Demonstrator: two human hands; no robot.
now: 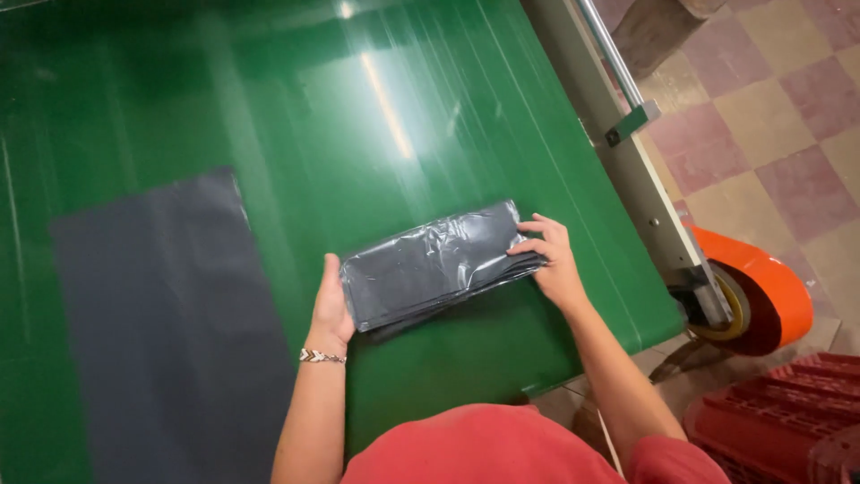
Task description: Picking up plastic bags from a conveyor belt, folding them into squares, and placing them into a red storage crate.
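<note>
1. The counter (376,108), a glossy green surface, filled most of the frame and ended at a metal rail (640,184) running down the right side.
2. A flat dark sheet (170,332) lay spread on the counter at the left of the frame, well apart from the hands.
3. At the lower right, beyond the counter's edge, sat an orange roll (761,287) and, below it, a red crate (788,421) on the checked floor (788,116).
4. The stack (434,264), a folded bundle of dark plastic bags, lay tilted near the middle of the frame, close to the counter's near edge.
5. The left hand (331,309) pressed flat against the stack's lower-left end, fingers extended and closing on nothing. A beaded bracelet (321,356) circled that wrist.
6. The right hand (551,260) rested on the stack's upper-right end, fingers spread and laid over the top layer, pressing more than gripping.
7. Risk, as a judgement: the plastic looked slick, and so did the counter, so uneven pressure from either hand could have let the layers fan out or the whole stack skid.
8. The stack lay not far from the near edge; a hard push that way might have sent it off onto the floor.
</note>
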